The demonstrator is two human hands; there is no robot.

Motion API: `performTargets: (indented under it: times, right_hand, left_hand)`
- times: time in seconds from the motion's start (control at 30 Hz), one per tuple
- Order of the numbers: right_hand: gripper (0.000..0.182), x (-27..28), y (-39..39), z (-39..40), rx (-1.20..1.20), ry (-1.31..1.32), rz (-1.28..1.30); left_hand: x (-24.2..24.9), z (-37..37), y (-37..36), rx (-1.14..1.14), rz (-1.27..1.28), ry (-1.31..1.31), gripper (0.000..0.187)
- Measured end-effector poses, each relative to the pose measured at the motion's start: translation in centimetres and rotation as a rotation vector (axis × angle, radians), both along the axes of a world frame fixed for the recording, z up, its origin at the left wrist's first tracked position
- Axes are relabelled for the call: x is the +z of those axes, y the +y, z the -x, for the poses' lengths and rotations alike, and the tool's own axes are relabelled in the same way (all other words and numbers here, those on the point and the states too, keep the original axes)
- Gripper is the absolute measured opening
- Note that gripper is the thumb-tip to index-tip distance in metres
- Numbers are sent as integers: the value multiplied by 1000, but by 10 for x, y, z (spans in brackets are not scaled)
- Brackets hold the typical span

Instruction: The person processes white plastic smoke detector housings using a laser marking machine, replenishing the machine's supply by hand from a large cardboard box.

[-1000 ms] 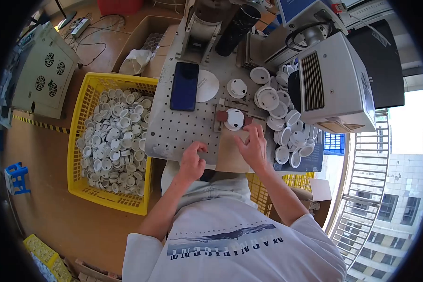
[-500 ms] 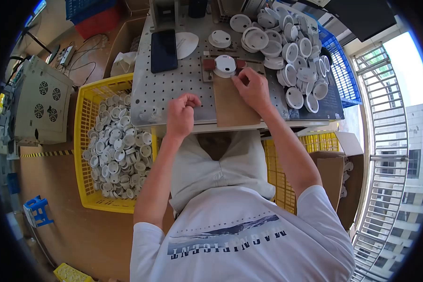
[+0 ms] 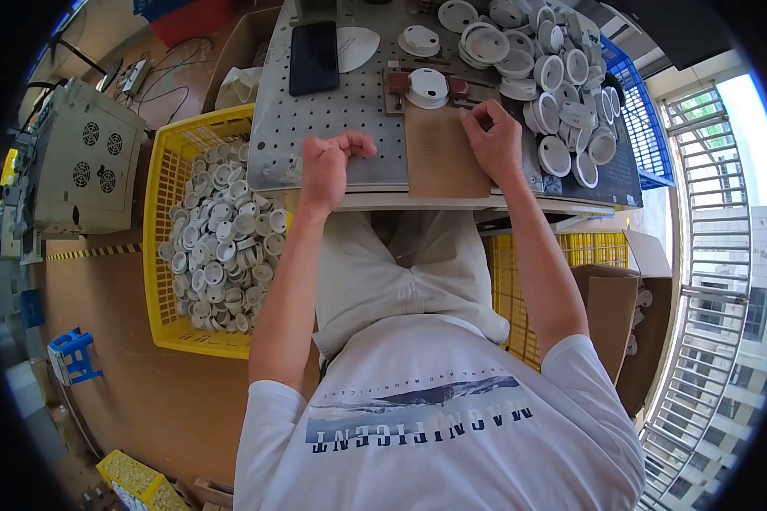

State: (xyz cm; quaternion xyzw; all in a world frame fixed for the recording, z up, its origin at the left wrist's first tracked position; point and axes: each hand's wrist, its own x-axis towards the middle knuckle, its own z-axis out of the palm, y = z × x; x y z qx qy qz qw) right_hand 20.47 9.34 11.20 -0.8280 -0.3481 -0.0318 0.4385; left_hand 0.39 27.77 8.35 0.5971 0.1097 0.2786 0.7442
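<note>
White disc [image 3: 426, 88] sat upper centre of frame, btwn brown blocks [image 3: 458, 88]. My L grip [image 3: 328, 173] was loosely clenched, R grip [image 3: 493, 141] part-open, both apparently empty. Disc looked light, stiff, prob. slick; best held by rim.

Through the head camera I see a grey counter [image 3: 358, 119] with regular rows of dark holes. On it, the round piece [image 3: 429, 83] is white with a dark spot, the blocks [image 3: 458, 87] beside it are reddish brown, and the nearer sheet [image 3: 443, 153] is light brown. The phone [image 3: 314, 58] at far left is black. To the right, the heaped pieces [image 3: 554, 111] are white and the crate [image 3: 643, 119] is blue. The left basket [image 3: 155, 255] is yellow.
</note>
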Motion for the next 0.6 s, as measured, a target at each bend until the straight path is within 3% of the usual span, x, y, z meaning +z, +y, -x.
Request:
performTargets:
  times: [0.6]
  right_hand:
    - [17, 9, -3, -3, 46, 109, -84]
  left_hand:
    - [-12, 3, -2, -13, 78, 53, 29]
